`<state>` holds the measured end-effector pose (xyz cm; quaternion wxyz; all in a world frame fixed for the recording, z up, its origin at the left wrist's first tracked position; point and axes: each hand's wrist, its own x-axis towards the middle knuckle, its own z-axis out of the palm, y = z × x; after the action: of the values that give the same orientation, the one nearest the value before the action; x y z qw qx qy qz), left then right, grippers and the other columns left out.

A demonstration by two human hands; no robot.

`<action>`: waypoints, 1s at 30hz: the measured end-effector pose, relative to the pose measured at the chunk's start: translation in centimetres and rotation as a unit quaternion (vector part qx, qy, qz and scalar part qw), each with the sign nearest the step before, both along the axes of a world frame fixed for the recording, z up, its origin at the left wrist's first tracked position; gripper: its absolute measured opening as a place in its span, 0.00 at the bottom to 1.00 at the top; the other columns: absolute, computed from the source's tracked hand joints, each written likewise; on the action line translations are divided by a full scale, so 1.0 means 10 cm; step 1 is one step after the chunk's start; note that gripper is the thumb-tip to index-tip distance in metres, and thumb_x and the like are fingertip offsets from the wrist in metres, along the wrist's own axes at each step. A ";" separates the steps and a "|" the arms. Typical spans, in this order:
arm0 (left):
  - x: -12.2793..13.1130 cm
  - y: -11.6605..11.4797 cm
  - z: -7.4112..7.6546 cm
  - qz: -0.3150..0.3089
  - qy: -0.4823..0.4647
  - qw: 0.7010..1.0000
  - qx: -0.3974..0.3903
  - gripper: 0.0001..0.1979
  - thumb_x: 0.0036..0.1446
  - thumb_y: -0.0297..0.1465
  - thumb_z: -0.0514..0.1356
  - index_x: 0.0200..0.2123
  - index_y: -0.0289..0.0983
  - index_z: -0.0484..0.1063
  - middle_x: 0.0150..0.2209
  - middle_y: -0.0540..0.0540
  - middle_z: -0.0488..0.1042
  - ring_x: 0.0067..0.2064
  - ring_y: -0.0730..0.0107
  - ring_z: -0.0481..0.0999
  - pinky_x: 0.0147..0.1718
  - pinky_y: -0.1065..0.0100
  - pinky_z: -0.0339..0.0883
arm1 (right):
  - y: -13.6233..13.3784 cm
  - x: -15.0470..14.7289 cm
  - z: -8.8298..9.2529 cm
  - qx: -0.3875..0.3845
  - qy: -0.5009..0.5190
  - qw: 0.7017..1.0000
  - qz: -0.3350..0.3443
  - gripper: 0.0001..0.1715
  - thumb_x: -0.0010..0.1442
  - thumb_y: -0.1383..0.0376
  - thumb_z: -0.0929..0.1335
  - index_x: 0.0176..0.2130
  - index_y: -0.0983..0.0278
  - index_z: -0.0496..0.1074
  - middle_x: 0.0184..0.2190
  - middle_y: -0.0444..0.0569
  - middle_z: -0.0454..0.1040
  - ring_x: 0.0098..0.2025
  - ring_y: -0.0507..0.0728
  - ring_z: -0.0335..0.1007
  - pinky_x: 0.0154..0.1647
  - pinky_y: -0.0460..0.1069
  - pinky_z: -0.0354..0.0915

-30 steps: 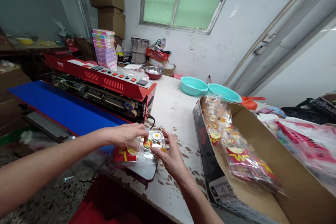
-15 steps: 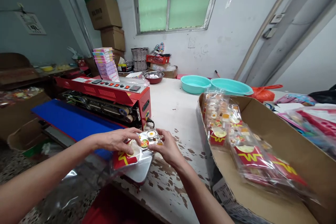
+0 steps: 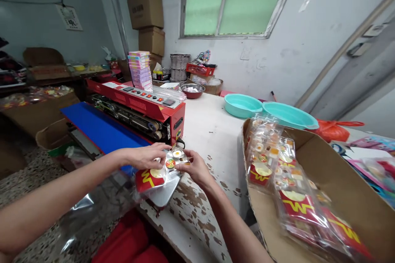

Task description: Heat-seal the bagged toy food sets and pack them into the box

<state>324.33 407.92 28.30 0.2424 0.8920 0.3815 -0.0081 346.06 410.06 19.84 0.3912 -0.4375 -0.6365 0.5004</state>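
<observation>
A clear plastic packet (image 3: pixel 149 179) lies tilted over the end of a grey metal plate (image 3: pixel 168 193). Inside it show a red fries carton with a yellow zigzag mark and small toy foods, among them a fried egg (image 3: pixel 177 154). My left hand (image 3: pixel 146 157) is closed over the packet's left side, its fingers bent onto the film. With thumb and fingers, my right hand (image 3: pixel 195 167) pinches the right edge. Just beyond both hands stands a red sealing machine (image 3: pixel 173 119) with a blue conveyor belt (image 3: pixel 92 123).
To the right, a cardboard box (image 3: pixel 333 152) holds several similar packets (image 3: pixel 296 203). Two turquoise basins (image 3: pixel 243 106) stand behind it, beside a red plastic bag (image 3: pixel 331 130). Stacked small boxes (image 3: pixel 140 70) rise behind the machine. The white table (image 3: pixel 210 131) has peeling paint.
The view has turned left, so the surroundings sit further right in the picture. Both hands stay on the packet, with only slight finger movement.
</observation>
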 end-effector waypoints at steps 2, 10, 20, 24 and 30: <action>-0.05 0.02 -0.03 -0.002 -0.017 1.000 -0.004 0.06 0.57 0.30 0.54 0.36 0.38 0.69 0.61 0.42 0.55 0.63 0.57 0.49 0.60 0.56 0.46 | -0.01 -0.02 0.05 -0.003 -0.015 1.000 -0.010 0.38 0.37 0.56 0.76 0.47 0.68 0.70 0.42 0.53 0.74 0.41 0.61 0.69 0.43 0.53 0.66; -0.02 -0.02 -0.21 0.020 -0.153 0.987 0.040 0.03 0.55 0.29 0.54 0.31 0.37 0.67 0.59 0.44 0.55 0.62 0.59 0.51 0.60 0.58 0.46 | -0.24 -0.17 0.12 0.079 -0.136 0.985 -0.078 0.37 0.50 0.43 0.67 0.50 0.65 0.71 0.44 0.55 0.70 0.48 0.63 0.64 0.52 0.57 0.59; 0.05 0.17 -0.43 0.040 -0.266 0.963 0.012 0.09 0.54 0.35 0.53 0.29 0.36 0.64 0.33 0.48 0.66 0.38 0.66 0.64 0.40 0.65 0.59 | -0.46 -0.37 0.26 0.105 -0.133 0.985 0.042 0.22 0.54 0.47 0.66 0.31 0.62 0.78 0.42 0.50 0.72 0.47 0.59 0.65 0.50 0.53 0.59; -0.02 0.15 -0.41 0.052 -0.309 0.949 -0.037 0.10 0.53 0.37 0.54 0.29 0.35 0.64 0.28 0.51 0.65 0.31 0.72 0.62 0.29 0.71 0.56 | -0.50 -0.31 0.38 0.012 -0.083 0.996 0.014 0.20 0.46 0.50 0.72 0.29 0.65 0.73 0.43 0.47 0.72 0.43 0.57 0.67 0.44 0.50 0.61; -0.19 0.13 -0.24 0.054 -0.312 0.944 -0.090 0.11 0.50 0.37 0.58 0.31 0.33 0.68 0.28 0.50 0.66 0.30 0.73 0.62 0.28 0.72 0.55 | -0.52 -0.30 0.48 -0.079 0.046 0.996 0.014 0.23 0.36 0.54 0.77 0.21 0.66 0.66 0.33 0.46 0.74 0.35 0.53 0.67 0.40 0.48 0.60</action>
<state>322.44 409.23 25.89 0.4288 0.8024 0.3316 0.2497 343.11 404.88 24.66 0.3777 -0.4345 -0.5822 0.5741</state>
